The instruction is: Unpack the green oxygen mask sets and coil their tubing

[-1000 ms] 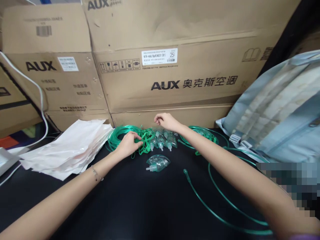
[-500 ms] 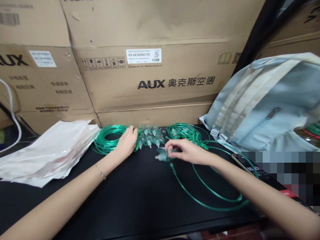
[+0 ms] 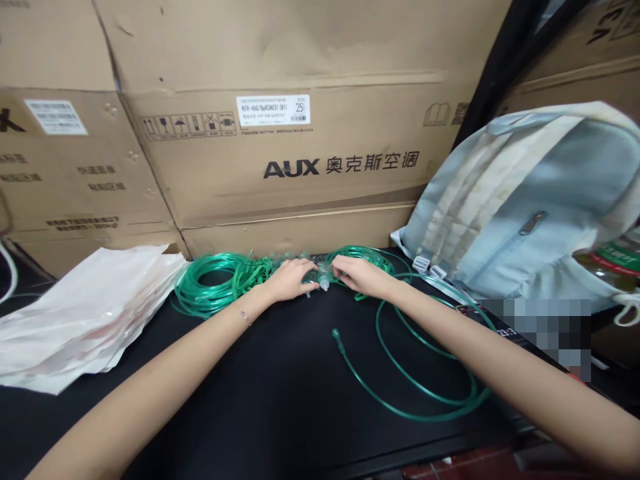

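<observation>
My left hand (image 3: 293, 279) curls, fingers bent and thumb apart, around the near end of a row of clear plastic pieces (image 3: 286, 258), which it partly hides. Just to its right, my right hand (image 3: 361, 275) pinches another clear, green-tinted piece with a pale nozzle (image 3: 325, 284). The hands nearly meet over the black tabletop. To the left of them lies a thick coil of green tubing (image 3: 205, 287) with green straps (image 3: 250, 273) bunched at its side. Behind my right hand a second bundle of green tubing (image 3: 367, 253) is partly covered.
A loose green tube (image 3: 380, 399) loops over the black table (image 3: 260, 407) under my right forearm. White plastic bags (image 3: 95, 307) are stacked at left. Cardboard boxes (image 3: 210, 180) stand behind. On the right are a light-blue backpack (image 3: 490, 213) and a phone (image 3: 505, 328).
My right hand has carried the clear piece up and back to the row. My left hand has shifted right, from beside the coil onto the row. The view has turned slightly right.
</observation>
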Action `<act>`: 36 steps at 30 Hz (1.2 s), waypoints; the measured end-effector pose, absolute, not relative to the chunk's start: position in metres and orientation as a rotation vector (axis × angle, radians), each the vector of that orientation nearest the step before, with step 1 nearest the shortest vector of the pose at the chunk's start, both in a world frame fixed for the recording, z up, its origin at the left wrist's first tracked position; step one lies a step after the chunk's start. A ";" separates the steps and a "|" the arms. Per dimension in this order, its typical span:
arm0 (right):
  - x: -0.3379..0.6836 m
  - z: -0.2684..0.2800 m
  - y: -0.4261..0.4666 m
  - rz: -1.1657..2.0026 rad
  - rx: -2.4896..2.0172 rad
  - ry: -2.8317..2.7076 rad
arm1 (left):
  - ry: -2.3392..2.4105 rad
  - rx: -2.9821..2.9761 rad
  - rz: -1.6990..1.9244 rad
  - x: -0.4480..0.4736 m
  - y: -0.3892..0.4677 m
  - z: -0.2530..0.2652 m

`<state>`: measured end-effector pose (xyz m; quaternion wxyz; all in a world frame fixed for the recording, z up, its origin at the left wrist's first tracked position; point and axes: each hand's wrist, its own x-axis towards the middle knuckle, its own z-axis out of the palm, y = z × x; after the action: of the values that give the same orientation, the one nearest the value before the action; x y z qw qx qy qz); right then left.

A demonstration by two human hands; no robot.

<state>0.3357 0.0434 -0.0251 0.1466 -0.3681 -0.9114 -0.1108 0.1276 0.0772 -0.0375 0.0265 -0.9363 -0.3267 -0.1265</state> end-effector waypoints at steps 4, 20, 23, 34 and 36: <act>0.329 -0.039 0.050 -0.411 -1.204 -2.611 | -1.069 -2.892 -0.413 0.123 0.074 -0.037; 0.376 0.030 -0.034 -0.330 -1.346 -2.446 | -0.623 -3.009 -0.376 0.142 0.014 -0.006; 0.397 0.028 -0.082 0.027 -1.596 -2.413 | -0.160 -3.104 -0.153 0.145 -0.017 -0.019; 0.396 -0.034 -0.145 0.265 -1.610 -2.577 | -0.080 -3.062 -0.165 0.106 -0.034 -0.036; 0.394 -0.023 -0.154 0.358 -1.518 -2.598 | -0.163 -3.055 -0.176 0.099 -0.033 -0.035</act>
<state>0.3936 -0.1539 -0.0234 0.0558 -0.5001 -0.8561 0.1179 0.0986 -0.0332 -0.0349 0.0385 -0.9962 -0.0532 -0.0575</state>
